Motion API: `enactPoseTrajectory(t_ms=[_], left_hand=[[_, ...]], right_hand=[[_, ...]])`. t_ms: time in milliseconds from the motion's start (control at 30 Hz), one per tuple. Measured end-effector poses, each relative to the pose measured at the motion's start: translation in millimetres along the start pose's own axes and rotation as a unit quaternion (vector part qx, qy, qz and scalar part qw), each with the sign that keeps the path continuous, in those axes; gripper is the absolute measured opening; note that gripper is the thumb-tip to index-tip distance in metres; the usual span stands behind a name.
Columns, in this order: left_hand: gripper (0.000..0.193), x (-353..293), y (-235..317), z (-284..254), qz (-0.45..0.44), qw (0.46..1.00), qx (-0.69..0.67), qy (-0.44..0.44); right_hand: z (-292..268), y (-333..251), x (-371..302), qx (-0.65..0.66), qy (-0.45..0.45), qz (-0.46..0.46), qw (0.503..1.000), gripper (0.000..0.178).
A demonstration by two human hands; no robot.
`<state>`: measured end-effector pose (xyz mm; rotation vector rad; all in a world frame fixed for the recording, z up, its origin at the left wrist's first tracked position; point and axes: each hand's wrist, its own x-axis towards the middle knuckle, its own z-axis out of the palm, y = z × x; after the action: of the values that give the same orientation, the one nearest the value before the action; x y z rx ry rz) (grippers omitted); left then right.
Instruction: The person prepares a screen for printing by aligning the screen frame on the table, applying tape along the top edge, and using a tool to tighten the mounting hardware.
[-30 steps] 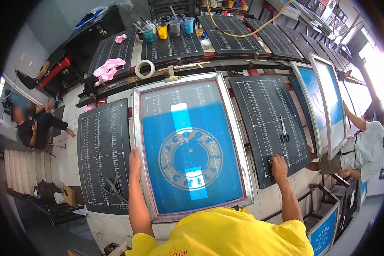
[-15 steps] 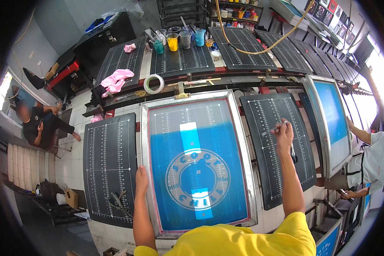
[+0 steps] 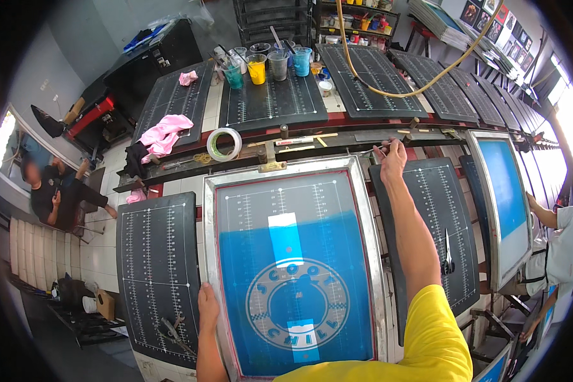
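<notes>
A silkscreen printing frame [image 3: 365, 254], metal-edged with a blue-coated mesh and a round lettered design, lies before me over a black board. My left hand [image 3: 208, 304] grips the frame's left side, its fingers partly hidden by the edge. Just beyond the frame's far right corner, my right hand [image 3: 391, 157] is closed, fingertips bunched beside the rail; what it pinches is too small to make out. At the middle of the frame's far edge sits a metal hinge clamp [image 3: 272, 164]. Scissors [image 3: 449, 254] rest on the black board [image 3: 420, 210] to the right.
A tape roll [image 3: 224, 144], pink cloth [image 3: 165, 135] and marker [image 3: 295, 141] lie along the rail. Cups of ink [image 3: 256, 69] stand on a far board. Pliers [image 3: 177, 334] lie on the left board. At right a person holds another screen [image 3: 500, 204]; another person [image 3: 54, 191] sits far left.
My right hand has moved away from me and left, from above the right board to the rail by the frame's far corner. My left hand stays on the frame.
</notes>
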<state>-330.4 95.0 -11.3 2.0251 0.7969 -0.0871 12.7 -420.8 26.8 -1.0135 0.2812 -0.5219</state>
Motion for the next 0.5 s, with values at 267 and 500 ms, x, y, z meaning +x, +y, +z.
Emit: enactPoseTrajectory(t_ms=[267,500], left_hand=[[0.063,6,-12,0,0.003,1.0,0.011,-0.004],[0.063,12,-27,0,0.003,1.0,0.017,-0.005]], right_hand=[[0,27,16,0.05,0.015,0.057,0.997,0.023],[2,34,19,0.032,0.003,0.075,0.997,0.025]])
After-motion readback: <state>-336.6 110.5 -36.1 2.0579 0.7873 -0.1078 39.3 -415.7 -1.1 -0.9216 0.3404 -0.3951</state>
